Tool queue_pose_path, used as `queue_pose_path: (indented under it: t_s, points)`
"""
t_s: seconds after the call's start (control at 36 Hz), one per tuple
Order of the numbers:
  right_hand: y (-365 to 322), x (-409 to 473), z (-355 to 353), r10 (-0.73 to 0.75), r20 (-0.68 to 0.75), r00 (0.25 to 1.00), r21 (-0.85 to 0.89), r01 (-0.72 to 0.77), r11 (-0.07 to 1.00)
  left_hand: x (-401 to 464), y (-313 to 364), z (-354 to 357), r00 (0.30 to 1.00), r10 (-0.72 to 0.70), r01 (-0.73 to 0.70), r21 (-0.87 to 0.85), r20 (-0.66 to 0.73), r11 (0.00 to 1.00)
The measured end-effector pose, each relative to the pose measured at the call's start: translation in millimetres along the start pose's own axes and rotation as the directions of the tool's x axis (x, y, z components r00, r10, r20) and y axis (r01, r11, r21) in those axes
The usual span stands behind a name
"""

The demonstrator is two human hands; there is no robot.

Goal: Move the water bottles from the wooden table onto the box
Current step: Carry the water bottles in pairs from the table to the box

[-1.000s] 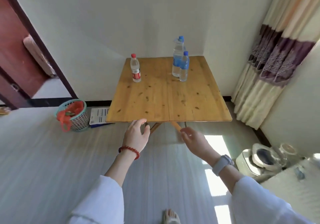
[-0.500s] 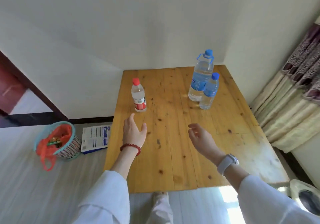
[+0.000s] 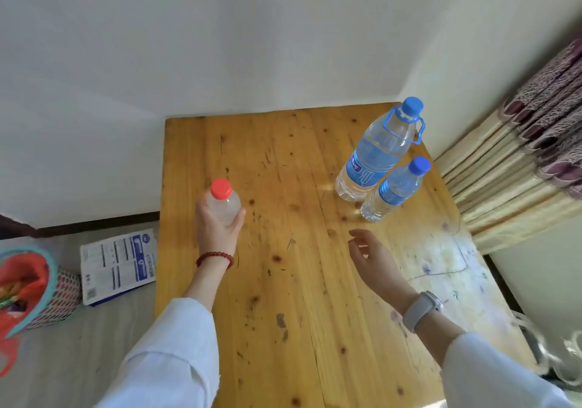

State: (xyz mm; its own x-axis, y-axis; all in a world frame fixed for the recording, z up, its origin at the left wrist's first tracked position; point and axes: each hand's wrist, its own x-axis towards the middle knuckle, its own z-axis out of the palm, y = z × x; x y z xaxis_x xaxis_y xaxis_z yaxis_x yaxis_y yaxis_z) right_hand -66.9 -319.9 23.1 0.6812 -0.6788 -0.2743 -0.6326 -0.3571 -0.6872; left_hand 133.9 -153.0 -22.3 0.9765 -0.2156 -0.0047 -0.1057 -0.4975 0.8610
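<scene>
A small red-capped water bottle (image 3: 223, 201) stands near the left side of the wooden table (image 3: 283, 281), and my left hand (image 3: 217, 231) is wrapped around its lower body. At the far right of the table a large blue-capped bottle (image 3: 376, 152) with a blue carry handle stands upright. A small blue-capped bottle (image 3: 395, 188) stands touching it in front. My right hand (image 3: 371, 258) hovers over the table a little short of the small blue-capped bottle, fingers apart and empty. No box is in view.
The table sits in a corner against white walls. A curtain (image 3: 529, 155) hangs at its right. On the floor to the left lie a white and blue printed packet (image 3: 118, 262) and a basket (image 3: 34, 284) with a red bag in it.
I have come closer to the table. My left hand has moved forward and closed around the red-capped bottle. My right hand has moved forward toward the blue-capped bottles.
</scene>
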Motion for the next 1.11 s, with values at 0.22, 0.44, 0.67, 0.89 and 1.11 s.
queue_pose_path:
  t_s: [0.22,0.44,0.67,0.89,1.11]
  points:
    - [36.7,40.3,-35.4,0.161,-0.299,0.941,0.153,-0.119,0.981,-14.0,25.4,18.2,0.989,0.099,-0.101,0.016,0.106,0.995]
    - [62.5,106.0,-75.6,0.033,-0.239,0.970,0.190,0.013,0.982,-50.8,72.1,68.3,0.969,0.085,-0.063,-0.101,0.233,0.993]
    - [73.8,124.3,-61.6,-0.010,-0.258,0.966,0.373,0.109,0.921,-67.1,89.4,90.6,0.961,0.065,-0.049,-0.067,0.269,0.997]
    - [83.0,79.8,-77.1,0.028,-0.203,0.979,0.478,0.074,0.875,-87.3,103.1,84.2,0.967,0.078,-0.044,-0.141,0.243,0.989]
    - [88.4,-24.8,-89.2,0.012,-0.271,0.962,0.395,0.100,0.913,-118.2,121.0,74.7,0.898,0.179,-0.084,-0.242,0.401,0.967]
